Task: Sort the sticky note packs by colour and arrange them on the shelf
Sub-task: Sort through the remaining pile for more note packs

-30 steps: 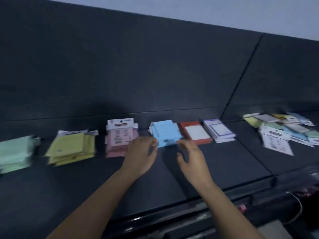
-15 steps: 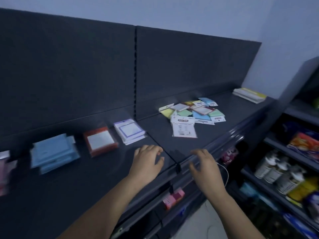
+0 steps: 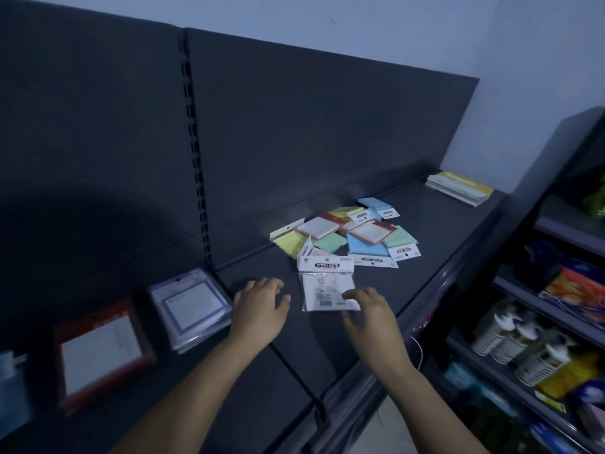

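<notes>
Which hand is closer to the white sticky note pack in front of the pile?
Right. The right hand has its fingertips at the white sticky note pack; the left hand hovers to the pack's left, apart from it.

Your left hand (image 3: 260,311) and right hand (image 3: 371,317) hover side by side over the shelf (image 3: 442,231), with nothing held. A flat sticky note pack (image 3: 325,285) lies just ahead of your right fingertips (image 3: 355,294) (they overlap its near corner; touching or not, you cannot tell). Beyond it sits the loose pile of packs (image 3: 350,232). Left of your left hand lie two sorted stacks (image 3: 191,304), one beside the other. Far ahead to the right, booklets (image 3: 458,188) rest at the shelf's end.
</notes>
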`<control>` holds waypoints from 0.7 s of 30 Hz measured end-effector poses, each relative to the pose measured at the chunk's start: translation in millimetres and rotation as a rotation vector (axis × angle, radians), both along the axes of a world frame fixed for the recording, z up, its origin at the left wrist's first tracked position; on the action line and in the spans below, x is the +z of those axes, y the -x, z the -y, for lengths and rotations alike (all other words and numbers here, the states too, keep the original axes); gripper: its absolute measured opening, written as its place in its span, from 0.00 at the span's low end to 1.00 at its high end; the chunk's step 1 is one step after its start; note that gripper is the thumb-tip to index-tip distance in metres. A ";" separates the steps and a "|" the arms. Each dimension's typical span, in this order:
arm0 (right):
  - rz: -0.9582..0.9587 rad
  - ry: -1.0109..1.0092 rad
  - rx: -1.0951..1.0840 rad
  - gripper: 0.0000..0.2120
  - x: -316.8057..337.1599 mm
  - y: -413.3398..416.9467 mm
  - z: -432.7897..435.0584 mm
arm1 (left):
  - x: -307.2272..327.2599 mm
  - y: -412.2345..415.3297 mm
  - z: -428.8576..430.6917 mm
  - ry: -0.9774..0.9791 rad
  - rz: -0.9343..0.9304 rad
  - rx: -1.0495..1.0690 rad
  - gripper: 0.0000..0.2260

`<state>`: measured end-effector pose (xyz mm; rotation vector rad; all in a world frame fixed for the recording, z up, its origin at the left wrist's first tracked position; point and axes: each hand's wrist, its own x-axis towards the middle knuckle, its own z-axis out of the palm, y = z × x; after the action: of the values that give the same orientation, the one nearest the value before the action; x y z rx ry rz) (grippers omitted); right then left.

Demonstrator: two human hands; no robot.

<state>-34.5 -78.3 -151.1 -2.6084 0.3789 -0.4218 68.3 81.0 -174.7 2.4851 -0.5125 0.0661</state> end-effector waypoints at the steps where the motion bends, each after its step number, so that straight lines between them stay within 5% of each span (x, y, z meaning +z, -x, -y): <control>1: -0.004 -0.002 -0.004 0.16 -1.8 -6.8 4.1 | -2.3 -8.1 4.1 -0.009 -0.026 0.009 0.15; 12: -0.003 -0.041 -0.004 0.15 -4.3 -82.2 71.8 | -17.3 -74.5 55.7 -0.063 -0.169 0.170 0.18; 21: 0.013 -0.054 0.157 0.14 -10.2 -160.2 154.1 | -24.8 -113.8 108.8 -0.158 -0.162 0.495 0.26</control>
<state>125.7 -232.4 -161.3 -2.5589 0.1766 -0.3695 182.1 -27.8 -199.5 2.6866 0.1785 0.0189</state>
